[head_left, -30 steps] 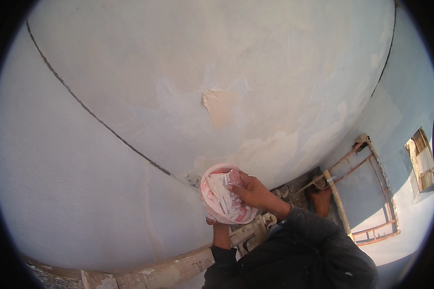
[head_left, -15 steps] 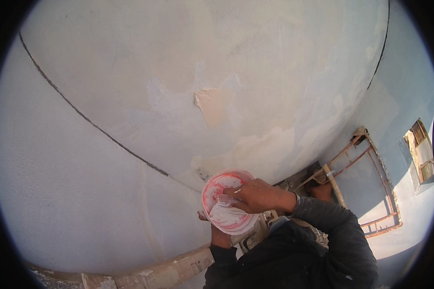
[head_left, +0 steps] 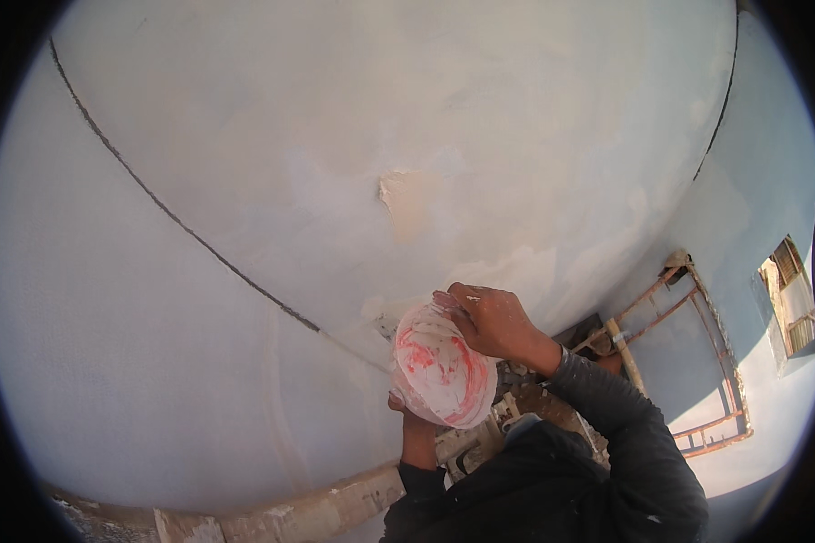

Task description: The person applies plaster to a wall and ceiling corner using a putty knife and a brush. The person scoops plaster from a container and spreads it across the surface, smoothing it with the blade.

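A round tub (head_left: 444, 371), coated inside with white paste over red-pink, is tilted so that its mouth faces me. My left hand (head_left: 406, 409) grips it from the lower left; most of the fingers are hidden behind the tub. At the tub's far right rim is my right hand (head_left: 493, 319), its fingers curled and closed. Whatever they hold is hidden by the hand and the rim. White paste specks the right hand. Ahead stands a pale wall (head_left: 534, 118) with a rough bare patch (head_left: 403, 204).
A dark groove (head_left: 186, 226) runs down the wall on the left. To the right, a rusty metal frame (head_left: 720, 353) leans near a small window opening (head_left: 788, 294). A paste-stained wooden plank (head_left: 290, 511) crosses the lower left, with scaffold parts and debris below me.
My right hand has moved up from inside the tub to its far rim. The tub has shifted slightly right and tipped more toward me.
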Demonstrator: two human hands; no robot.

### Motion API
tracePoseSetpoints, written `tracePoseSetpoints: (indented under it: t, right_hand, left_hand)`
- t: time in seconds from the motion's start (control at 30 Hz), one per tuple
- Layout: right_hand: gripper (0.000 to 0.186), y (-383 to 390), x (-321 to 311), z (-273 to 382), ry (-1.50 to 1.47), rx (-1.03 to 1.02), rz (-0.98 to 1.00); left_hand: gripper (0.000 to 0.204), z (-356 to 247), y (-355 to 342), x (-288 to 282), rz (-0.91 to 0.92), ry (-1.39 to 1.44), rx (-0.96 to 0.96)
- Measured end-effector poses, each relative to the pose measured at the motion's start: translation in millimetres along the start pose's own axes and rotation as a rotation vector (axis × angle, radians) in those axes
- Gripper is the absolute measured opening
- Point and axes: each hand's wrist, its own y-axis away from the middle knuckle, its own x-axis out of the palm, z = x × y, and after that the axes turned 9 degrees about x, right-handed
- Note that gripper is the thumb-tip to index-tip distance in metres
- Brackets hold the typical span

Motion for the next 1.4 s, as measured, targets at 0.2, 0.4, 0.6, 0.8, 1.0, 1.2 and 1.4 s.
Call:
tracePoseSetpoints:
  t: [0.2, 0.4, 0.6, 0.8, 1.0, 1.2, 1.4]
  right_hand:
    - [0.026, -20, -6, 10, 0.012, -0.27, 0.032]
    - [0.027, -36, -8, 16, 0.083, -0.63, 0.079]
    - [0.022, -27, -9, 11, -0.027, -0.352, 0.179]
    - [0.025, -4, 10, -15, -0.01, 0.09, 0.057]
    - [0.026, 12, 18, -10, 0.007, 0.331, 0.02]
    - [0.026, 12, 30, -9, 0.019, 0.239, -0.065]
    - [0.025, 7, 38, 3, -0.018, 0.22, -0.098]
  left_hand:
    - [0.121, -3, -4, 9, 0.089, 0.018, -0.012]
    - [0.105, 1, -6, 9, -0.107, 0.125, -0.075]
    - [0.119, 7, -1, -9, -0.092, 0.334, -0.101]
    - [0.118, -8, 4, 10, -0.162, 0.048, 0.072]
    - [0.118, -9, 17, 12, -0.294, -0.206, 0.067]
    - [0.118, -6, 17, 12, -0.315, -0.203, 0.071]
    - [0.119, 3, 22, -24, -0.251, -0.048, 0.026]
